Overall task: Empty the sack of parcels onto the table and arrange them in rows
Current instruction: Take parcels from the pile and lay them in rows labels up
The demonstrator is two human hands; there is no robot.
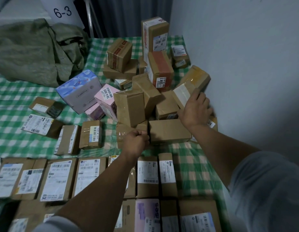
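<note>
Head, one sack (33,51), two hands (137,140) (195,110), gripped parcel (193,80)

Crumpled green sack (36,51) lies behind heaped brown parcels (130,106).

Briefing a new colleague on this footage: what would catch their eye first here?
The jumbled heap of cardboard parcels at the far right of the checked table, with a blue illustrated box and a pink box at its left edge. Nearer, label-up parcels lie in tidy rows, and the right hand grips a tilted parcel on the heap.
</note>
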